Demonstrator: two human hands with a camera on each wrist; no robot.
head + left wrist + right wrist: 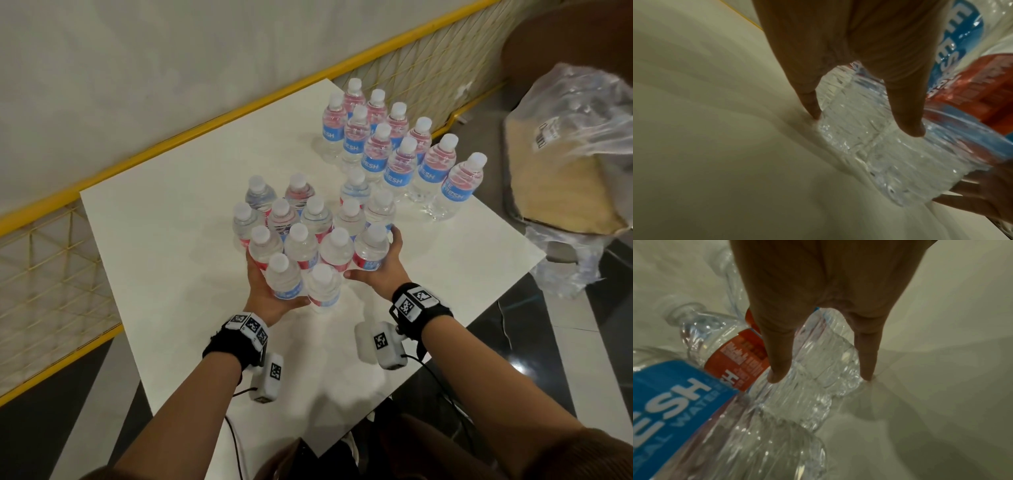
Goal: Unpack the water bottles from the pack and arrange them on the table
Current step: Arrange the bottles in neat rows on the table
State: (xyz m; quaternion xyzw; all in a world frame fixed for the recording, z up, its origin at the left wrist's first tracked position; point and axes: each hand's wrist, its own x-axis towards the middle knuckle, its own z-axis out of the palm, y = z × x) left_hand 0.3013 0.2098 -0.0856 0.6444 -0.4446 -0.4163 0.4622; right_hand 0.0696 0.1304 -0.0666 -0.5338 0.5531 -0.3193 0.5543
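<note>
Several small clear water bottles with white caps and blue-and-red labels stand in a tight near cluster on the white table. My left hand presses against the cluster's front-left bottles, and its straight fingers point down along a bottle to the tabletop. From the right side my right hand presses in, with its straight fingers lying against a bottle. A second group of bottles stands in rows at the table's far right corner.
Crumpled clear plastic wrap lies over a tan seat off the table's right side. A yellow mesh railing runs along the far and left table edges. Bare tabletop lies left of and in front of the near cluster.
</note>
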